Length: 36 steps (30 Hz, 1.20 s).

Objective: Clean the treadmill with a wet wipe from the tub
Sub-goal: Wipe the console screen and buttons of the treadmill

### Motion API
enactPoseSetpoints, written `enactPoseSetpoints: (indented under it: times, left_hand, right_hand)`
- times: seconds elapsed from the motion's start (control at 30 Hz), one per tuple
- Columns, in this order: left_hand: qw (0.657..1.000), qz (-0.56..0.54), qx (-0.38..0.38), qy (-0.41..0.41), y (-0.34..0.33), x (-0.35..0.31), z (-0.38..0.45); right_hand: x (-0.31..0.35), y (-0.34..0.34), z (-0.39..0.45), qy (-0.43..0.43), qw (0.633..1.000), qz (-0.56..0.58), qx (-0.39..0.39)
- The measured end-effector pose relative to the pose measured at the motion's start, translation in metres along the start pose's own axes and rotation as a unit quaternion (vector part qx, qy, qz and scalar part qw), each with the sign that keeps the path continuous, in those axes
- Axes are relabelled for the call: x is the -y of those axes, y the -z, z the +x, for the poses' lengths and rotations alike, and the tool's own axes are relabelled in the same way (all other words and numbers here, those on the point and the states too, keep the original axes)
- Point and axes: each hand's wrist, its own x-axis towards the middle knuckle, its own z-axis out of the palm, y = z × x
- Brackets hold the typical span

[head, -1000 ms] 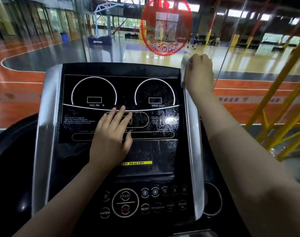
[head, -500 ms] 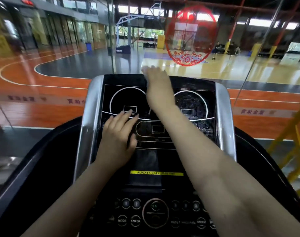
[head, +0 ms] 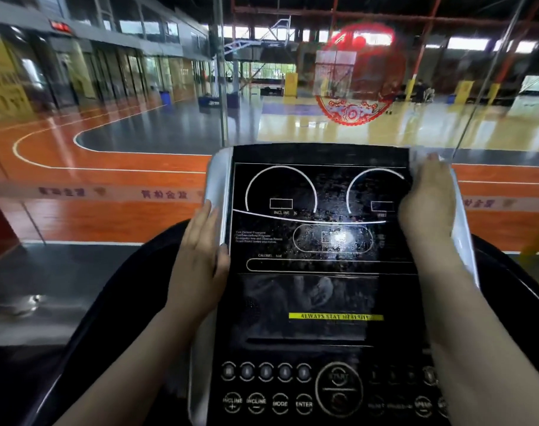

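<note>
My right hand (head: 426, 207) lies over the upper right corner of the treadmill console (head: 320, 241), fingers pressed on the wet wipe (head: 417, 158). Only a pale, blurred edge of the wipe shows past my fingertips, against the top of the right silver side rail (head: 465, 241) — whether the fingers curl round it or lie flat on it I cannot tell. The heel of this hand covers part of the right-hand dial outline.

My left hand (head: 200, 256) holds the left silver side rail (head: 217, 192): fingers straight and together along the rail's outer face, thumb on the edge of the black panel.

Between the hands the panel carries streaks and droplets, densest round the centre oval, where a bright glare sits. The INCLINE dial is at upper left. Below is a yellow strip (head: 335, 317) with blurred lettering, then round buttons and a large start/stop dial (head: 339, 390).

Beyond the console — a glass wall, with an orange and grey basketball court behind it and a red circular decal (head: 354, 112) on the glass.
</note>
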Motion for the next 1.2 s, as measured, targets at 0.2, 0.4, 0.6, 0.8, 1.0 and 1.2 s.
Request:
enactPoseSetpoints:
  times: [0.2, 0.4, 0.6, 0.8, 1.0, 1.2]
  left_hand:
    - [0.930, -0.310, -0.070, 0.184, 0.003, 0.001, -0.006]
    - [0.811, -0.483, -0.129, 0.303, 0.007, 0.028, -0.007]
    - [0.801, -0.478, -0.135, 0.335, 0.029, 0.046, -0.017]
    - [0.825, -0.442, -0.097, 0.340, 0.049, 0.063, -0.033]
    - [0.827, -0.434, -0.080, 0.348, 0.061, 0.059, -0.033]
    - [0.838, -0.434, -0.052, 0.326, 0.054, 0.055, -0.043]
  right_hand:
    - [0.131, -0.051, -0.016, 0.159, 0.984, 0.046, 0.062]
    - [0.268, -0.074, -0.071, 0.447, 0.861, 0.065, 0.233]
    - [0.222, -0.054, -0.177, 0.580, 0.760, 0.127, 0.266]
    - [0.200, -0.048, -0.192, 0.682, 0.655, 0.034, 0.323]
    - [0.258, -0.076, -0.031, 0.445, 0.878, 0.019, 0.178]
    - [0.213, -0.050, -0.172, 0.450, 0.861, 0.109, 0.211]
